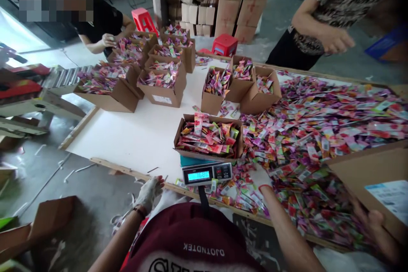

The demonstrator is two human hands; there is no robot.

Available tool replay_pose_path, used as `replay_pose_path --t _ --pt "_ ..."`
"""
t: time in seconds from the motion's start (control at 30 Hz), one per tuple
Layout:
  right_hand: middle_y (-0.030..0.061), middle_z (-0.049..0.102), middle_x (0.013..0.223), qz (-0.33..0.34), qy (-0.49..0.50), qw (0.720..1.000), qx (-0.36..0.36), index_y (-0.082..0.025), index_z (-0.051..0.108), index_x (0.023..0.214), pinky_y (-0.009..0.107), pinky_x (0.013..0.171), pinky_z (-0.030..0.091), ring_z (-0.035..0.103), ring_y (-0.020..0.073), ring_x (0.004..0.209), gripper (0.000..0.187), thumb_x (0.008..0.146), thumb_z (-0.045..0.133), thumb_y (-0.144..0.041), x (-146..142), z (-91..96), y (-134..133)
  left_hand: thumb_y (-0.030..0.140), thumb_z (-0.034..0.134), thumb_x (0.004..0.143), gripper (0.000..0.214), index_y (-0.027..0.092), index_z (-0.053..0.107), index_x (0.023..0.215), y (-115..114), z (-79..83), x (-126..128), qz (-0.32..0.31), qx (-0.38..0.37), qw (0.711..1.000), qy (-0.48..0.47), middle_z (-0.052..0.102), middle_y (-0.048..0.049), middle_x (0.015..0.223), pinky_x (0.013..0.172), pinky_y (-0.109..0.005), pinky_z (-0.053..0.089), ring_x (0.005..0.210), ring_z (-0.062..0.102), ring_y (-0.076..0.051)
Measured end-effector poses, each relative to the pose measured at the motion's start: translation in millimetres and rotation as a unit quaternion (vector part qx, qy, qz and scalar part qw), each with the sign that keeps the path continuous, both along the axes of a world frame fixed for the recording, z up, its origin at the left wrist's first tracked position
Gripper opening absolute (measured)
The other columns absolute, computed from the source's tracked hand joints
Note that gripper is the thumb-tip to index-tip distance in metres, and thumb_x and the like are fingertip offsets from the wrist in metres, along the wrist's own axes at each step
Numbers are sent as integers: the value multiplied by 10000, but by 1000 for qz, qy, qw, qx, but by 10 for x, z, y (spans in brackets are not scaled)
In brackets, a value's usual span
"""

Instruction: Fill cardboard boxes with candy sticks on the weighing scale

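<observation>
My left hand (149, 193), in a pale glove with bare fingertips, is by the table's front edge with its fingers stretched out and nothing in it. My right hand (259, 176), also gloved, reaches down into the heap of small candy packets (306, 136), right of the scale; its fingers are hidden or blurred among the packets. Between the hands stands a digital scale (207, 173) with a lit blue display. On it rests an open cardboard box (207, 155) filled with pink, red and purple packets, one packet (198, 123) sticking up at its back.
Filled cardboard boxes (162, 95) stand at the table's back left, more (212, 102) behind the scale. At far left a person (105, 29) touches packets; another (338, 17) stands at back right. A large carton (376, 178) borders the heap, a hand (376, 221) beside it.
</observation>
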State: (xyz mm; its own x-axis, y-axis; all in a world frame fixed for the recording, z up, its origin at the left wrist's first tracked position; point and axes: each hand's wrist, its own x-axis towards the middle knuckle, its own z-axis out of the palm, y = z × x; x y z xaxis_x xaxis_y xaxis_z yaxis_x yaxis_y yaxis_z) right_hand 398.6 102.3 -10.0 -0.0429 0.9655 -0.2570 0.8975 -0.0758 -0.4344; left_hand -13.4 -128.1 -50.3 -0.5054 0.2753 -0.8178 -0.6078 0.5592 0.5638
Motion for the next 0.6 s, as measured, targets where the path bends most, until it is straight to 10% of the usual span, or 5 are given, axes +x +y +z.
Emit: replay_pose_path --t 0.17,0.37,0.47,0.6 --pt "103 751 930 -22 170 982 82 -182 716 1128 386 749 541 667 249 787 359 931 557 -436 -192 673 328 389 736 795 313 150 708 995 -31 25 77 -49 0 999 23 749 -117 1002 745 -302 527 821 717 -197" --pt "77 746 998 243 205 936 151 -211 719 1071 366 871 539 674 228 900 257 900 607 -366 -1224 1626 357 316 699 849 203 160 698 979 -146 8 10 -30 11 999 10 750 -116 1009 737 -309 556 779 718 -188" --pt "95 736 1087 248 192 931 188 -204 704 1131 370 900 540 673 227 924 296 895 591 -342 -1488 1589 410 289 695 867 171 166 700 986 -212 17 -52 -21 18 1000 1 752 -111 1034 758 -312 575 792 726 -185" --pt "123 709 1044 47 155 967 198 -150 637 1196 378 886 553 664 231 900 400 940 479 -414 -1121 1217 442 261 645 903 157 169 695 1020 -350 41 -132 -1 10 1000 -6 759 -92 997 798 -305 588 805 734 -180"
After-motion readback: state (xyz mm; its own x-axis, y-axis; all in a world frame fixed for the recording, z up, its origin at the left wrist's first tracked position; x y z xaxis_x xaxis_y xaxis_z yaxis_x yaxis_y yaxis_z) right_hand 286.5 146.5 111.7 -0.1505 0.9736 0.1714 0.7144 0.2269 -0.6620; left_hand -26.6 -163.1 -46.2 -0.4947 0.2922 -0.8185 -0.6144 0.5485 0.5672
